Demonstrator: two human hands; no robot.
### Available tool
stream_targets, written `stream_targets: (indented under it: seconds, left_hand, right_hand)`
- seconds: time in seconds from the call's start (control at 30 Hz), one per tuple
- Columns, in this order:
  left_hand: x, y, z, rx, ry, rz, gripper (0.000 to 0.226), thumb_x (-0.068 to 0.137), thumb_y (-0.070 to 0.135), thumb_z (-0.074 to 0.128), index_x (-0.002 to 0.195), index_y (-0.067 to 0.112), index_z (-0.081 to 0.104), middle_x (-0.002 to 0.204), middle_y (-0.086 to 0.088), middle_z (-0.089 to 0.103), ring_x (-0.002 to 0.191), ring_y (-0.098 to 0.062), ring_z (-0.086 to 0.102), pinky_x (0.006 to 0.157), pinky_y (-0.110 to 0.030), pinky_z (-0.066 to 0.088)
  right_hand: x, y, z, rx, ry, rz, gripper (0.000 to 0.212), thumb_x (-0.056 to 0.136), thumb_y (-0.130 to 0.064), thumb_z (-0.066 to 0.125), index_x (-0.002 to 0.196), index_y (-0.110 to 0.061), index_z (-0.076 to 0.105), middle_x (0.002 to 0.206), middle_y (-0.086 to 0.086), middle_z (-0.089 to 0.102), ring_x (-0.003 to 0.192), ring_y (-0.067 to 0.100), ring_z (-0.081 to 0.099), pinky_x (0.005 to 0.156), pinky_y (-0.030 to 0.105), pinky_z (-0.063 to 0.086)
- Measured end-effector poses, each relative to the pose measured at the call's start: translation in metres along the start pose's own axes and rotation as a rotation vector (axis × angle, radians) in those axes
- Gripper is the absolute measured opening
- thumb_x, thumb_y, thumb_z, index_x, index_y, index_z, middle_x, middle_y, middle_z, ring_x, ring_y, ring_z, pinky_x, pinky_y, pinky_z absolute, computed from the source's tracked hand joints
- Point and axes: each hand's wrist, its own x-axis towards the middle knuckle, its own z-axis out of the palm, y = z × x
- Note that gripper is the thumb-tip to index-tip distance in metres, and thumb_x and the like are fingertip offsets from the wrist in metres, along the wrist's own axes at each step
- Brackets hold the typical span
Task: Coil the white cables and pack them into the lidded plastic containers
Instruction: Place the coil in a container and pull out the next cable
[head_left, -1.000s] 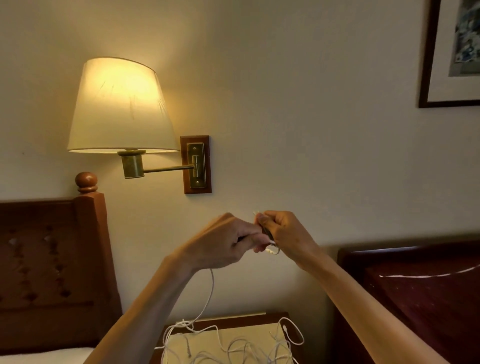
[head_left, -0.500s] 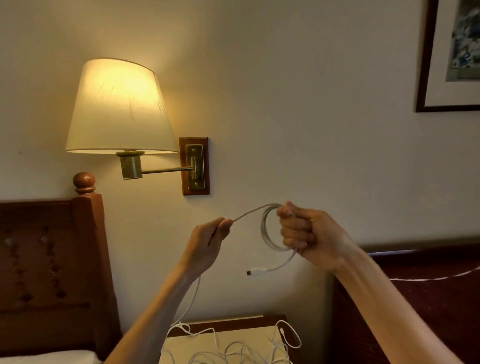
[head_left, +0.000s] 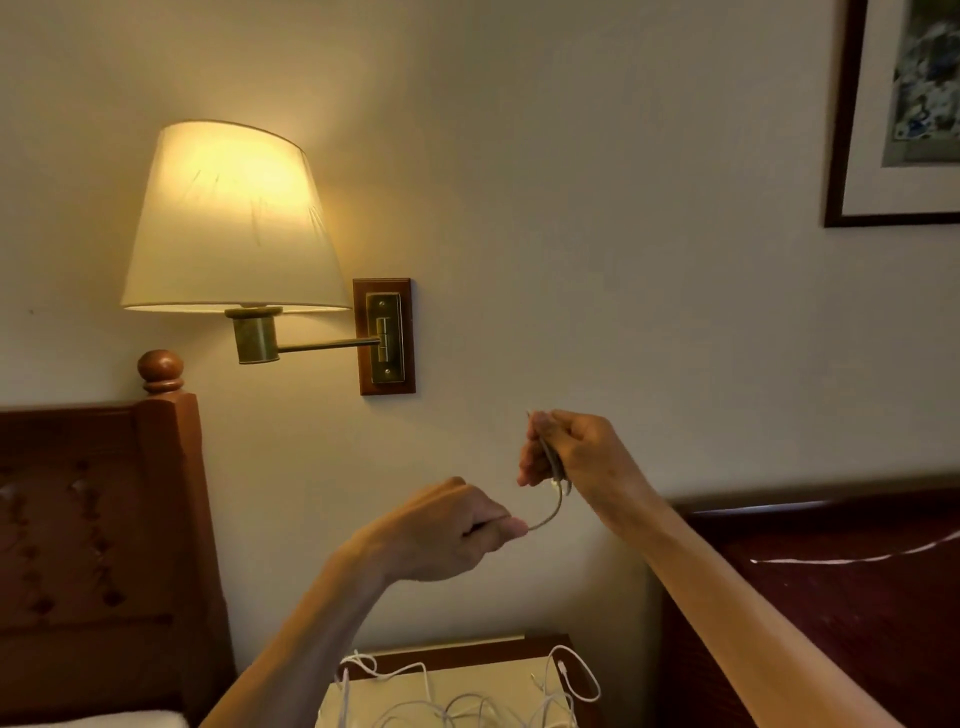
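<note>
The right hand is raised in front of the wall, its fingers curled around a small coil of white cable; the loops show as a narrow bundle between fingers and palm. Lower and to the left, the left hand pinches the same cable between thumb and curled fingers, and a short curved stretch of it runs up from that pinch to the coil. The two hands are near each other but apart.

Below them, at the bottom edge of the view, a tangle of loose white cables lies on a pale surface on top of a wooden nightstand, with one loop hanging over its right side. The left forearm crosses in front of part of this heap.

A lit wall lamp with a cream shade and a brass arm is fixed to a wooden wall plate. A dark wooden headboard with a round knob stands at left. Another dark headboard sits at right, with a thin white line across it. A framed picture hangs at the upper right.
</note>
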Motion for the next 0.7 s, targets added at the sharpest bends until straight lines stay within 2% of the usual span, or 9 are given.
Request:
stream_targets:
  seconds: [0.07,0.17,0.3,0.43,0.57,0.7]
  left_hand:
    - [0.001,0.006,-0.008,0.016,0.083,0.080,0.040,0.099,0.049,0.038,0.065,0.030,0.049,0.051,0.010,0.041,0.044,-0.015,0.039,0.050,-0.027,0.035]
    - [0.002,0.006,-0.018,0.088,0.269,0.165,0.031,0.099,0.046,0.039,0.071,0.038,0.050,0.051,0.019,0.039,0.044,-0.012,0.045,0.048,-0.015,0.031]
    - [0.007,-0.007,-0.021,0.219,0.484,0.138,0.040,0.100,0.046,0.039,0.074,0.023,0.057,0.054,0.020,0.040,0.046,-0.003,0.046,0.051,-0.009,0.030]
    - [0.011,-0.018,-0.016,0.112,0.599,0.091,0.038,0.097,0.052,0.042,0.070,0.027,0.054,0.053,0.019,0.043,0.048,-0.007,0.048,0.050,-0.009,0.031]
    - [0.008,-0.030,-0.007,-0.181,0.700,0.028,0.048,0.093,0.060,0.041,0.063,0.023,0.050,0.051,0.012,0.039,0.044,-0.008,0.036,0.049,-0.015,0.027]
    - [-0.001,-0.057,0.018,-0.335,0.699,-0.077,0.051,0.093,0.060,0.040,0.065,0.018,0.046,0.056,0.012,0.036,0.052,-0.007,0.033,0.051,-0.026,0.027]
  right_hand:
    - [-0.002,0.007,0.008,-0.076,-0.031,-0.014,0.036,0.103,-0.024,0.045,0.086,0.003,0.060,0.066,0.012,0.067,0.057,0.024,0.065,0.058,0.030,0.055]
    - [-0.007,0.012,0.013,-0.179,-0.071,-0.017,0.038,0.103,-0.026,0.044,0.082,0.001,0.062,0.062,0.011,0.066,0.055,0.022,0.065,0.056,0.022,0.050]
    - [-0.013,0.008,0.018,-0.221,-0.134,0.003,0.044,0.105,-0.030,0.038,0.077,-0.004,0.061,0.055,0.003,0.058,0.048,0.015,0.053,0.055,0.020,0.044]
    - [-0.013,-0.007,0.009,-0.035,-0.280,0.173,0.042,0.106,-0.029,0.033,0.078,-0.010,0.058,0.053,-0.002,0.040,0.046,0.011,0.032,0.050,0.024,0.029]
    - [-0.010,-0.022,-0.017,0.313,-0.368,0.309,0.032,0.099,-0.026,0.038,0.078,-0.008,0.055,0.046,-0.007,0.030,0.038,0.005,0.022,0.042,0.020,0.019]
    - [-0.002,-0.035,-0.042,0.748,-0.361,0.304,0.034,0.099,-0.025,0.037,0.074,-0.012,0.055,0.048,-0.010,0.033,0.036,0.003,0.031,0.041,0.017,0.027]
